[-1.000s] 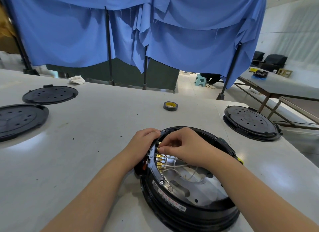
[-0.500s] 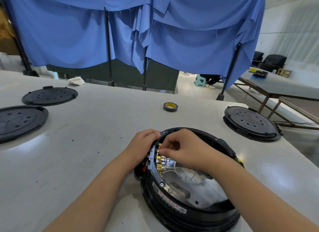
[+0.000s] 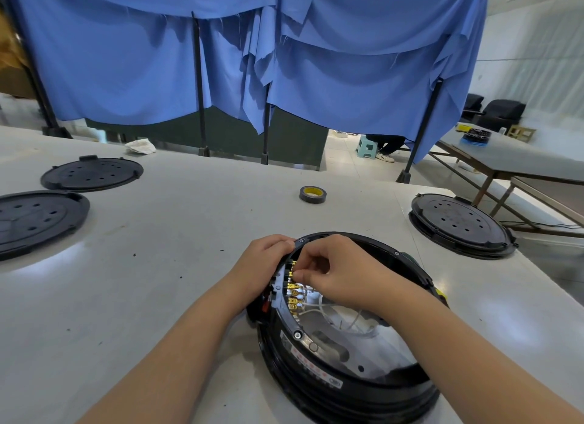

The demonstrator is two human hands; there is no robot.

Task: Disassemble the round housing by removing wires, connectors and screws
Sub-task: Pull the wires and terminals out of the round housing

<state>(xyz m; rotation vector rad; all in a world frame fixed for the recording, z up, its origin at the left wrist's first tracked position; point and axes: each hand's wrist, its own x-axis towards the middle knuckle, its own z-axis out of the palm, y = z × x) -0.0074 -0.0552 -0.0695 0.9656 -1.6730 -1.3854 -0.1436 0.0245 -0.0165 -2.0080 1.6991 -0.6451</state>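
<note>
Left hand (image 3: 264, 267) gripping round housing (image 3: 344, 379) rim, right hand (image 3: 335, 273) pinching connector (image 3: 292, 276), tape roll (image 3: 312, 194) beyond

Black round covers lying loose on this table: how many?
3. Two at the left: one at the far left, one nearer at the left edge, partly cut off. One at the right. More may lie outside the frame.

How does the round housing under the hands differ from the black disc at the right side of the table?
The round housing is deep and open on top, showing brass connectors and white wires inside; the black disc is low and closed, with small holes in its top. Both hands work at the housing, the left hand on its rim; the disc lies untouched. Both are round and black, on the same table.
</note>
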